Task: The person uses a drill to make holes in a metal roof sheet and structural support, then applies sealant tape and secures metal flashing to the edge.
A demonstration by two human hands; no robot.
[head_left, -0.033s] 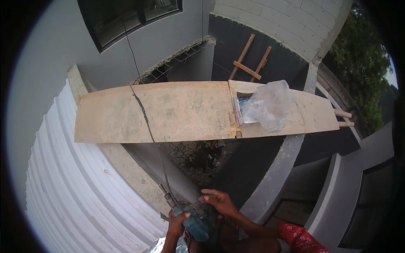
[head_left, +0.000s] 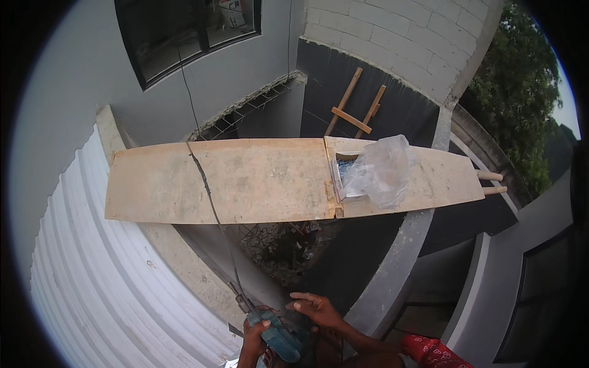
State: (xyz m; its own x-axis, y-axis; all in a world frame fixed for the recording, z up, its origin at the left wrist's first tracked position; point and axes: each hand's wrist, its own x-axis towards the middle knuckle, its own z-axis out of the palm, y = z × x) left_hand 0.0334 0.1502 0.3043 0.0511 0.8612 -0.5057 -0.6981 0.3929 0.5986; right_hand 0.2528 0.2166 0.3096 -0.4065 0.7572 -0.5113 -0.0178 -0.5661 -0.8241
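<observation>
Low in the head view, my left hand [head_left: 253, 339] is closed around the body of a blue-green power drill [head_left: 281, 343]. The drill's metal chuck [head_left: 240, 299] points up and to the left. Just right of the drill is my right hand [head_left: 320, 311], its fingers stretched to the left and apart, with nothing visible in them. A dark power cable [head_left: 208, 190] comes down across the plank and reaches the drill. Its lower end is hard to make out against the chuck.
A long wooden plank [head_left: 264, 178] spans the gap ahead, bearing an open carton [head_left: 338, 181] and a clear plastic bag [head_left: 389, 178]. Rubble [head_left: 279, 245] lies far below. White corrugated roofing [head_left: 110, 264] is at left, a concrete beam [head_left: 405, 248] at right, a wooden frame [head_left: 351, 113] beyond.
The view has tilted up a little, so the plank and carton appear lower. My left hand still grips the drill, and my right hand keeps nearly the same pose beside it.
</observation>
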